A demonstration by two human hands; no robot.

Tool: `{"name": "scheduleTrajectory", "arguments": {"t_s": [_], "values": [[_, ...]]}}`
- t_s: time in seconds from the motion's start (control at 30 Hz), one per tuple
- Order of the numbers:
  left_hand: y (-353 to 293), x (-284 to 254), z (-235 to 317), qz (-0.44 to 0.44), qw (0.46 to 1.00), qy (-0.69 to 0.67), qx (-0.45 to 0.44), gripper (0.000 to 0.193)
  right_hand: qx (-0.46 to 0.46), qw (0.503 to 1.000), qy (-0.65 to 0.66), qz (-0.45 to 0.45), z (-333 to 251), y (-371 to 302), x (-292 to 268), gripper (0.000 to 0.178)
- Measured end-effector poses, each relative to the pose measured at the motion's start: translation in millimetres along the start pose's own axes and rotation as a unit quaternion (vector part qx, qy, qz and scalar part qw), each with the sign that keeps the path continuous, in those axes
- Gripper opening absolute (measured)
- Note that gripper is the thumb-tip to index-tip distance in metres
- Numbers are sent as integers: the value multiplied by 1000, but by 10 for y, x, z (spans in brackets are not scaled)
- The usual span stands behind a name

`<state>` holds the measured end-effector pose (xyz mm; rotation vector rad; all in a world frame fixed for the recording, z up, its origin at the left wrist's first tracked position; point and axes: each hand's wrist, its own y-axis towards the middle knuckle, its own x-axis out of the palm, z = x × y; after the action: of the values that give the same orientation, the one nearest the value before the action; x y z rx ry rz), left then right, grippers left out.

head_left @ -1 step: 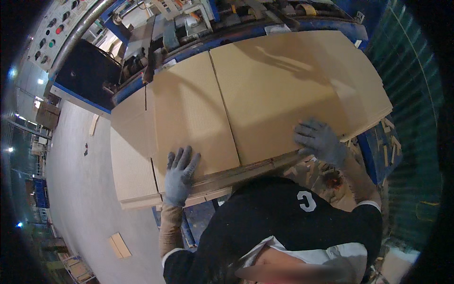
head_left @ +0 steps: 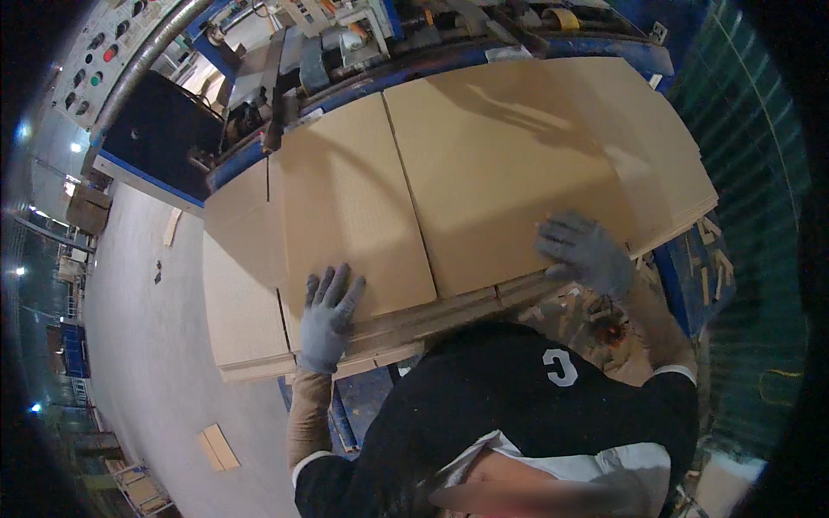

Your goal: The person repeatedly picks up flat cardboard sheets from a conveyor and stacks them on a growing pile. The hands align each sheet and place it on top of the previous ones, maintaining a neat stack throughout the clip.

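A stack of flat brown cardboard sheets lies in front of me, with slots cut into the sheets and a crease line down the top one. My left hand, in a grey glove, rests at the near left edge of the stack, its fingers spread over the top sheet. At the near right edge, my right hand, gloved in grey too, lies with outstretched fingers on the cardboard. Its thumb is partly hidden near the edge. Neither hand grips anything that I can see.
Behind the stack stands a blue machine with rollers. A control panel with buttons is at upper left. Cardboard scraps lie on the right, and a cardboard piece is on the grey floor. A green corrugated wall rises at right.
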<state>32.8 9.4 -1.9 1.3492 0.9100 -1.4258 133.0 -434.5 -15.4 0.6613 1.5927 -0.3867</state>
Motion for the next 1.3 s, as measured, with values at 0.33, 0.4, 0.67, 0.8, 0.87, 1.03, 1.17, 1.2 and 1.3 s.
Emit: {"name": "scheduleTrajectory", "arguments": {"t_s": [0.33, 0.4, 0.67, 0.8, 0.87, 1.03, 1.17, 1.2, 1.3], "values": [[752, 151, -736, 176, 979, -22, 98, 64, 46, 995, -52, 73, 842, 848, -88, 76], [1106, 192, -896, 203, 976, -30, 73, 61, 55, 995, -22, 86, 1027, 1076, -50, 77], [1978, 364, -1293, 229, 932, 270, -82, 62, 187, 960, -125, 166, 1212, 1691, 179, 71], [1209, 309, -1230, 406, 905, -20, -124, 65, 243, 926, -91, 275, 1093, 992, 16, 66], [517, 249, -1207, 402, 866, -35, -295, 68, 421, 853, -20, 308, 1091, 296, -16, 72], [-663, 245, -1223, 294, 643, 24, -707, 76, 617, 683, -158, 358, 1306, -799, 270, 71], [-886, 164, -1239, 339, 651, -139, -664, 82, 591, 658, 93, 458, 1587, -904, 378, 65], [-890, 117, -1242, 371, 648, -184, -639, 83, 538, 627, 148, 544, 1650, -871, 363, 62], [-958, -25, -1178, 480, 640, -220, -558, 82, 513, 542, 209, 632, 1723, -896, 311, 53]]}}
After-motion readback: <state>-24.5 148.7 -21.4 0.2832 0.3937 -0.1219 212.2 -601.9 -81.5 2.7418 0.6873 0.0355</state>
